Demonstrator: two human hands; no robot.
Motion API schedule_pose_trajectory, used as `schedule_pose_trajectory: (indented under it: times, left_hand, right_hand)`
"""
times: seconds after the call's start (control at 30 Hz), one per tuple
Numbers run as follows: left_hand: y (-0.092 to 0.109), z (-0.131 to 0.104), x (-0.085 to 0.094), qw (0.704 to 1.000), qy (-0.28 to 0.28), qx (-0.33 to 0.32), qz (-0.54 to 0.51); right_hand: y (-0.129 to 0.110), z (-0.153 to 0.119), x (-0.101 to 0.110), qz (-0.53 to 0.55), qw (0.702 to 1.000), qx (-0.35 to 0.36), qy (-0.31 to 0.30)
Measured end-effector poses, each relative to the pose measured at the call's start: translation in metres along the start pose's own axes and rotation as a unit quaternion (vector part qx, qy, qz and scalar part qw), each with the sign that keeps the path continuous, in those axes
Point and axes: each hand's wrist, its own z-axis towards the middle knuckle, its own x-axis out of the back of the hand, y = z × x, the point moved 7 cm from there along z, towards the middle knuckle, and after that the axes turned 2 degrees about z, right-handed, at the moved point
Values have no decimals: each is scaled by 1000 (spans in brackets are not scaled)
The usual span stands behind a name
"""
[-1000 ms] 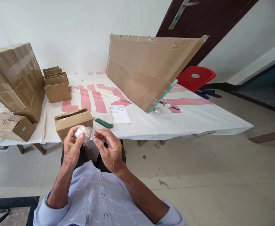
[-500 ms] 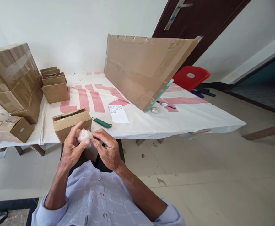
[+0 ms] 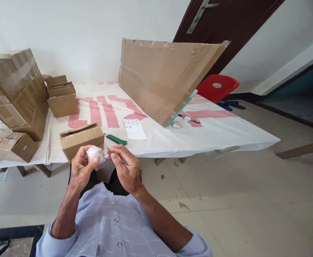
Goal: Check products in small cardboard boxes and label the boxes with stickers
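Observation:
A small whitish bundle in clear plastic (image 3: 95, 154) is held by my left hand (image 3: 82, 170), thumb in front and fingers behind it. My right hand (image 3: 125, 167) is just right of the bundle, its thumb and forefinger pinched at the edge of the clear plastic. Directly behind my hands a brown carton (image 3: 83, 140) stands at the table's front edge, its top flap slightly raised. Beside that carton lies a green cutter (image 3: 116, 139). A white paper with small drawn marks (image 3: 135, 130) rests farther right on the cloth.
Stacked cartons (image 3: 19, 92) and a lying carton (image 3: 14, 146) are at the left, with several small open boxes (image 3: 63, 103) beside them. A large cardboard sheet (image 3: 164, 75) leans over the table (image 3: 212, 139). Behind are a red chair (image 3: 220, 85) and a door.
My right hand has drawn slightly right and away from the bundle, stretching its plastic edge. My left hand has tilted the bundle a little left. Fingers now show behind the stacked cartons.

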Motion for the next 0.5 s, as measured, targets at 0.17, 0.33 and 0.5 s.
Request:
schedule_pose_trajectory:
  times: [0.17,0.33,0.5]
  left_hand:
    - [1,0,-5,999,37,-3,-19]
    - [-5,-3,-12,999,39,-6,-31]
    - [-10,-4,-24,996,-16,-3,-93]
  right_hand:
    - [-14,-11,-7,-109,990,95,3]
    - [-4,-13,-10,-71,995,60,28]
    - [25,-14,-14,161,983,-87,30]
